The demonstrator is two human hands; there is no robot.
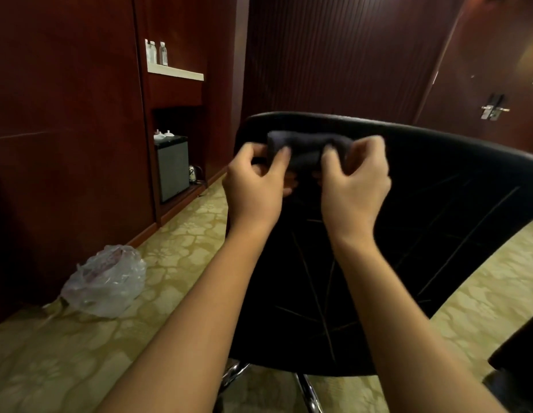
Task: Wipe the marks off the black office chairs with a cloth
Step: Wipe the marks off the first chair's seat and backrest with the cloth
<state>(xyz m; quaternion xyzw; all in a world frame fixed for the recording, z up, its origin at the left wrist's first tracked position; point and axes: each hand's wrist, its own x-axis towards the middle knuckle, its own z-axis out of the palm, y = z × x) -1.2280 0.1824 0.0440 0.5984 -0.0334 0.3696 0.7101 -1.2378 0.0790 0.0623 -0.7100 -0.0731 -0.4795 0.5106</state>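
A black office chair (pixel 432 204) fills the middle of the view, its backrest turned toward me and crossed by thin pale lines. In front of the top of the backrest I hold a dark grey cloth (pixel 307 147) bunched into a roll. My left hand (pixel 256 177) grips the cloth's left end with curled fingers. My right hand (pixel 354 180) grips its right end the same way. The hands are slightly blurred. The chair's chrome base (pixel 307 391) shows below the backrest.
A crumpled clear plastic bag (pixel 107 281) lies on the patterned carpet at the left, against the dark wood wall. A niche holds a small fridge (pixel 173 168), a kettle (pixel 193 173) and a shelf with water bottles (pixel 157 53). A door with a handle (pixel 494 108) stands at the right.
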